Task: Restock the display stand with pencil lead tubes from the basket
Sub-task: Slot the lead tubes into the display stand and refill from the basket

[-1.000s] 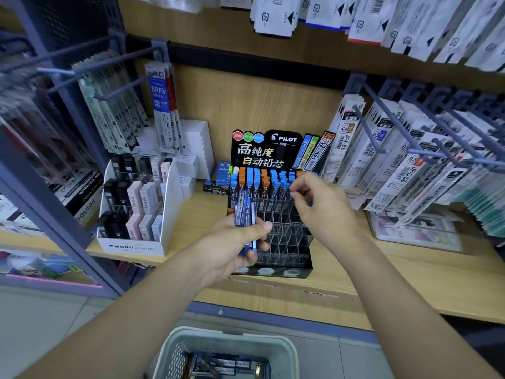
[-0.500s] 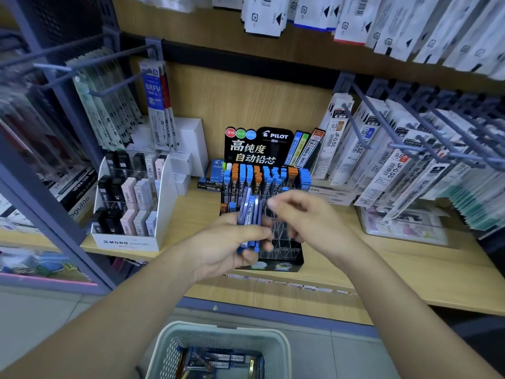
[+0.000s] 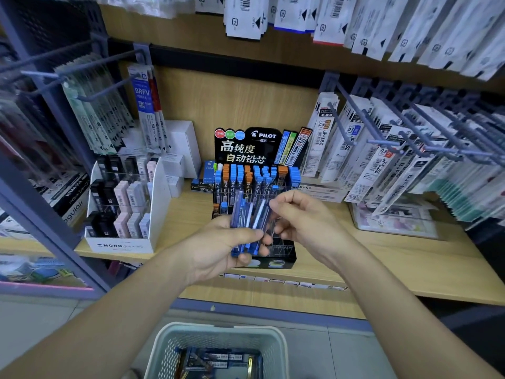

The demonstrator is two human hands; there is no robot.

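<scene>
While in left hand, tubes aloft.

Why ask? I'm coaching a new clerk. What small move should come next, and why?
Probably lift the rightmost tube free and slot it into the stand. The right hand seems to pinch its top, the left hand grips the other tubes, and the stand's front cells look empty.

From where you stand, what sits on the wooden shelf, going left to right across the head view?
White MONO display box → white cartons → black Pilot lead display stand → clear plastic tray.
</scene>
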